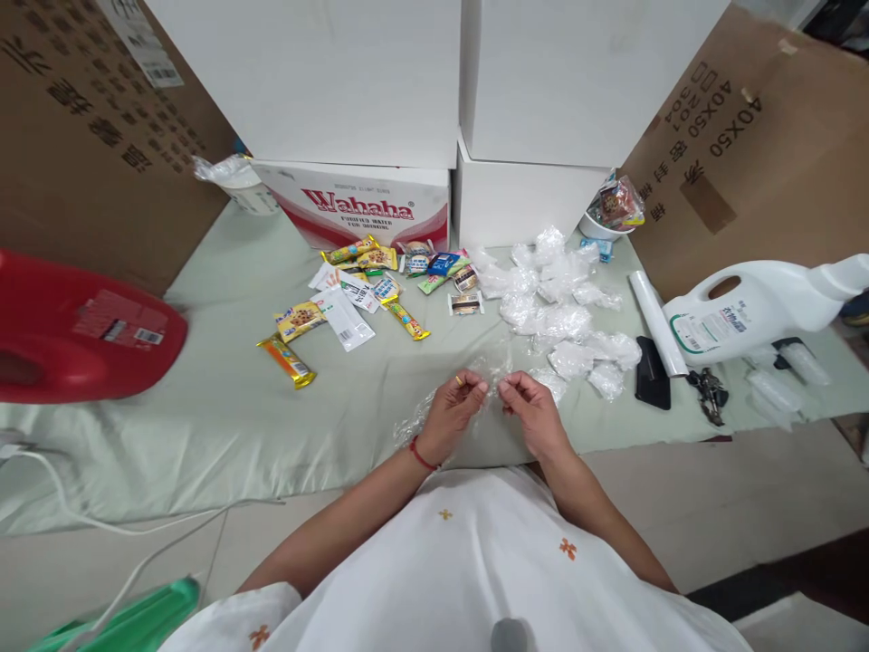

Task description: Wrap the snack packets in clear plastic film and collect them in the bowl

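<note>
Both my hands meet at the table's front edge, pinching a thin clear plastic film [501, 360] that looks like a bag. My left hand [453, 412] grips one side of it between thumb and fingers, and more clear plastic [413, 422] lies crumpled beside that wrist. With thumb and forefinger, my right hand [533, 415] holds the other side. A heap of crumpled clear plastic bundles [560, 317] lies just beyond my right hand; what they contain, if anything, cannot be made out. Farther off to the left are several wrapped snacks [299, 320] and white packets [345, 317].
A red jug [88, 326] lies at the left. On the right are a white detergent bottle [753, 308], a plastic roll [657, 323], a black phone-like slab [653, 373] and keys [710, 395]. Behind stand a Wahaha carton [367, 204], white boxes [529, 199] and a snack bowl [604, 226].
</note>
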### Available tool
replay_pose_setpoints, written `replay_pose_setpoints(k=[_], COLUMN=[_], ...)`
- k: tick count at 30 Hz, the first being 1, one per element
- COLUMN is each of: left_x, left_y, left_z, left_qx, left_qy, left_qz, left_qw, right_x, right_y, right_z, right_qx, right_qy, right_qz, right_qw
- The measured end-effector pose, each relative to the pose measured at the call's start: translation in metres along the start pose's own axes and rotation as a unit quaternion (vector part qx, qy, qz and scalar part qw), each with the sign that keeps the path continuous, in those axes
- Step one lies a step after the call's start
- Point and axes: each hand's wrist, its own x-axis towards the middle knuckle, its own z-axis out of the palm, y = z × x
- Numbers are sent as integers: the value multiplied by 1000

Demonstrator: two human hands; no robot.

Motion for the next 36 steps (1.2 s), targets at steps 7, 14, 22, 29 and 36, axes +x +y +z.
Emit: replay_pose_setpoints(k=[7,14,22,29,36], left_x=[11,12,24,14,-47], left_y=[2,7,21,38,18], left_z=[-16,-6,-61,-113,-88], left_qx=[-23,13,67,91,115], left_qy=[146,221,235,315,138], left_qz=[17,41,4,-87,-255], left_qw=[989,974,970,941,950], right_x=[9,7,25,39,29], right_y=[-6,11,22,17,22], right_z=[-31,0,-2,-1,13], right_qx=[66,126,96,54,41], right_qy=[19,35,51,-14,-19], right_qz=[35,67,120,126,71], right_qw=[997,989,987,990,996])
